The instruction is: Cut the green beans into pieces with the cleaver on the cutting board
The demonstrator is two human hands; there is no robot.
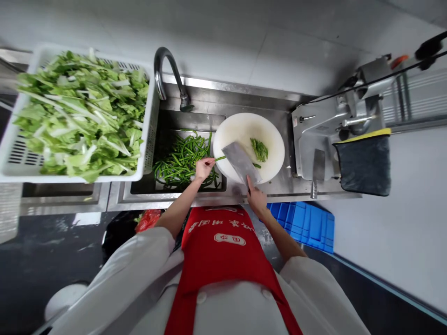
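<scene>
My left hand (204,168) pinches a thin green bean (220,158) by one end, over the right side of the sink. The bean's other end reaches the left edge of a round white cutting board (275,139). Around its dark handle, my right hand (256,200) is closed on a cleaver (241,162), whose broad blade lies slanted over the board. Cut green bean pieces (259,149) sit in a small pile right of the blade, with a few more close to its edge. Many whole green beans (188,156) fill the sink below my left hand.
A white plastic basket (149,125) heaped with chopped leafy greens (84,116) stands left of the sink. A curved faucet (169,60) rises behind. To the right are a metal slicer (352,116), a second cleaver (318,167) and a dark cloth (365,165). Blue crates (307,223) sit below the counter.
</scene>
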